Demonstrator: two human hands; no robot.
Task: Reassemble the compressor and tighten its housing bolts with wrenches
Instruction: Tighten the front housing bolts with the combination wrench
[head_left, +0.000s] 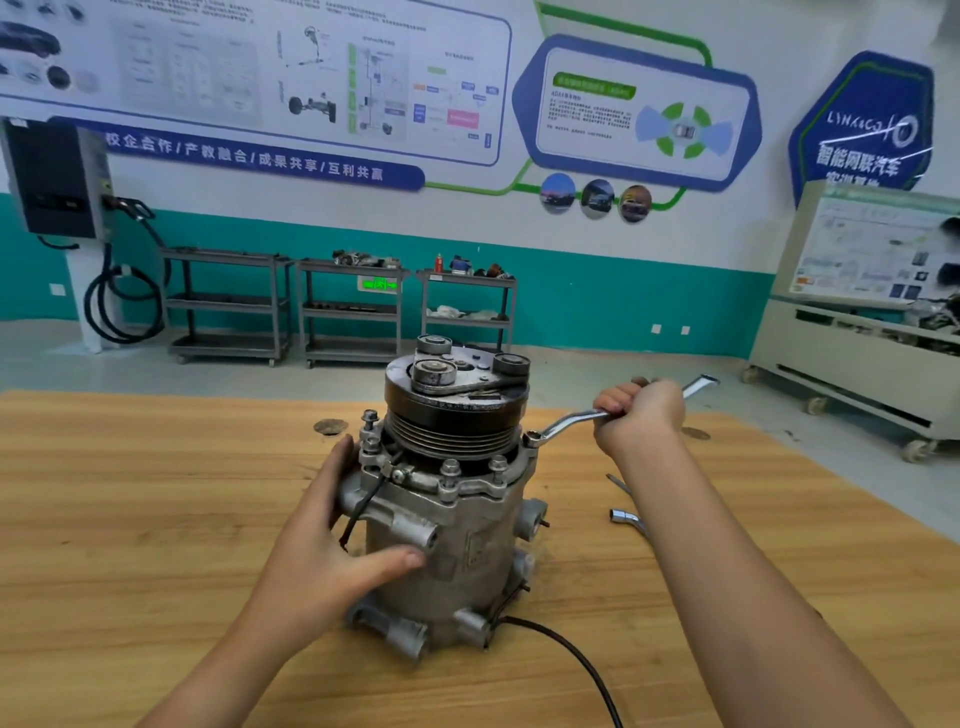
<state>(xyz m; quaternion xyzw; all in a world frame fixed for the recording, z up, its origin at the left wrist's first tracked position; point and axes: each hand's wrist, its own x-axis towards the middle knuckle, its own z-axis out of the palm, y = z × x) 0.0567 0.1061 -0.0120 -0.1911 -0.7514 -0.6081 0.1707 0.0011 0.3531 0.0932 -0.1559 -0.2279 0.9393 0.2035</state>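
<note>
Compressor (457, 525) is standing upright on the wooden table (130, 519) between the two hands, its black pulley (454, 410) facing upward. Left hand (332, 540) is bracing the housing from its left side: the palm is pressing flat against the casting, the fingers (340, 457) are reaching up toward the bolted flange, and the thumb (400, 560) is stretching across the front wall, widely spread rather than curled. Left forearm is entering from the lower edge and angling up toward the housing. Right hand (641, 413) is gripping the shank of an offset ring wrench (566, 422) in a closed fist, raised to flange height just right of the pulley; the wrench's ring end is sitting on a flange bolt (532, 439) on the side nearest that hand. Right forearm is extending diagonally from the lower right corner. Beneath this forearm a second wrench (626, 517) is lying on the table, and a black cable (571, 649) is trailing from the housing base between the two arms.
</note>
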